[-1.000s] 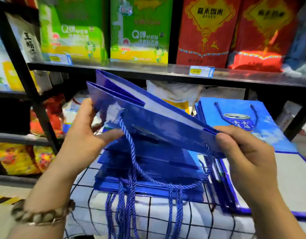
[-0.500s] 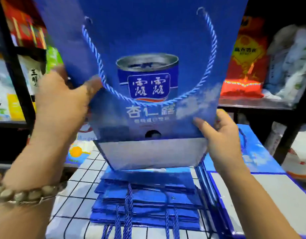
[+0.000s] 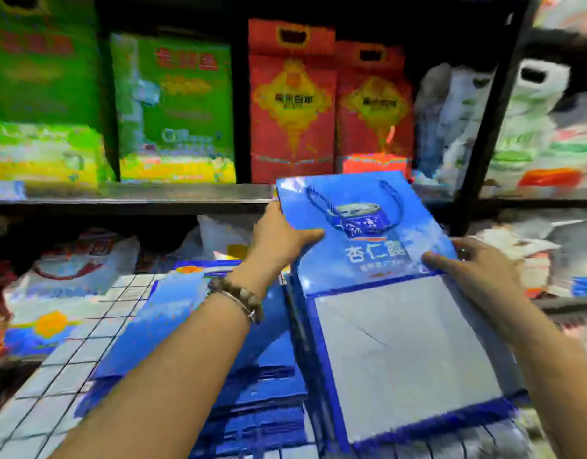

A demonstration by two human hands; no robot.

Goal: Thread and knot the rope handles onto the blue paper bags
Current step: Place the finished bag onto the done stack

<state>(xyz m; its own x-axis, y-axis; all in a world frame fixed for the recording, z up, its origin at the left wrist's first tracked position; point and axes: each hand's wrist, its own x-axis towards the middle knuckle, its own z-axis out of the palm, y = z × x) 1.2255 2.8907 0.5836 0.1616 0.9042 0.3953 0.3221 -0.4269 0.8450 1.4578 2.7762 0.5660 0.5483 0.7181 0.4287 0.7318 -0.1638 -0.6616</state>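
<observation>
Head view, heavily blurred: the left hand (image 3: 278, 241) grips the left edge of a blue bag (image 3: 378, 260), thumb laid across its printed face and fingers hidden under it. The right hand (image 3: 480, 270) holds the bag's right edge, thumb on top and the other fingers outside the edge. The bag lies flat, tilted slightly, on a pile of bags (image 3: 298, 329) at the right of a white grid surface (image 3: 63, 369); its grey flap is at the near end. A blue rope handle (image 3: 318, 205) loops over the bag's face at the far end. More flat blue bags (image 3: 173, 326) lie to the left, under the left forearm. A beaded bracelet (image 3: 239, 296) circles the left wrist. Green packs (image 3: 173, 104) and red packs (image 3: 292, 104) stand on the far shelf (image 3: 136, 193).
</observation>
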